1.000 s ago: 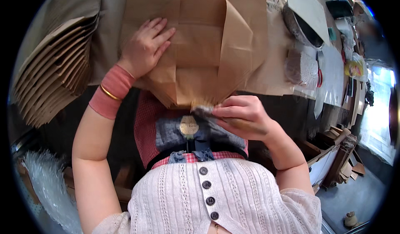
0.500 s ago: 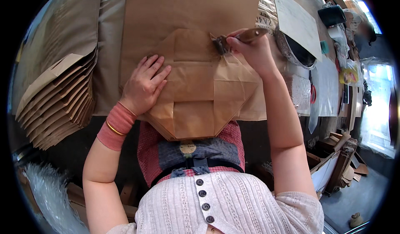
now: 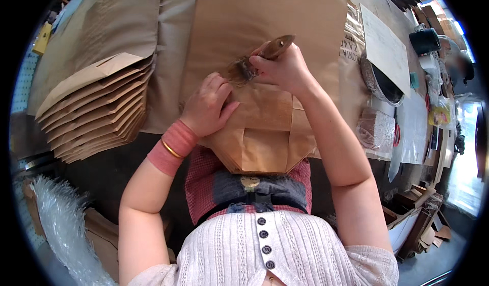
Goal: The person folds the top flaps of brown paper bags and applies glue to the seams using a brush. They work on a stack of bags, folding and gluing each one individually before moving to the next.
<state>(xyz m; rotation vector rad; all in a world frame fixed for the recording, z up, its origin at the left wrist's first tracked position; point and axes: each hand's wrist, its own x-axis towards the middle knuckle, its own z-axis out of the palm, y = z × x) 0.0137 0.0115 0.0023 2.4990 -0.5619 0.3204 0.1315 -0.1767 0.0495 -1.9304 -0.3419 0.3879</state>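
1. Room, beyond the right side of the front stack: a bright window or doorway (image 3: 466,169), mostly glare. Below the table on that side is one wooden box (image 3: 407,204) with brown scraps near it; low on the opposite side, one bundle of clear plastic strips (image 3: 66,225).
2. The worktable (image 3: 170,82) lies under the front stack, covered with brown paper. The whole view has shifted: table and stacks sit farther right than half a second ago.
3. One front stack of kraft paper bags (image 3: 265,151) lies before the person, its folded end at the near table edge; the layers cannot be counted.
4. One fanned stack of kraft bags (image 3: 97,102), left of the front stack, makes two stacks.
5. One pale flat board (image 3: 384,49) is right of the front stack, one dark mug (image 3: 424,41) past it.
6. Two hands. The left hand (image 3: 211,105) rests spread on the front stack's left part, as before. The right hand (image 3: 280,67) grips one flat paintbrush (image 3: 250,71), its bristles now by the left fingertips; earlier they were on the folded end's right side.
7. Four dark buttons (image 3: 263,234) and one gold bangle (image 3: 170,149), nearer the person than the front stack.
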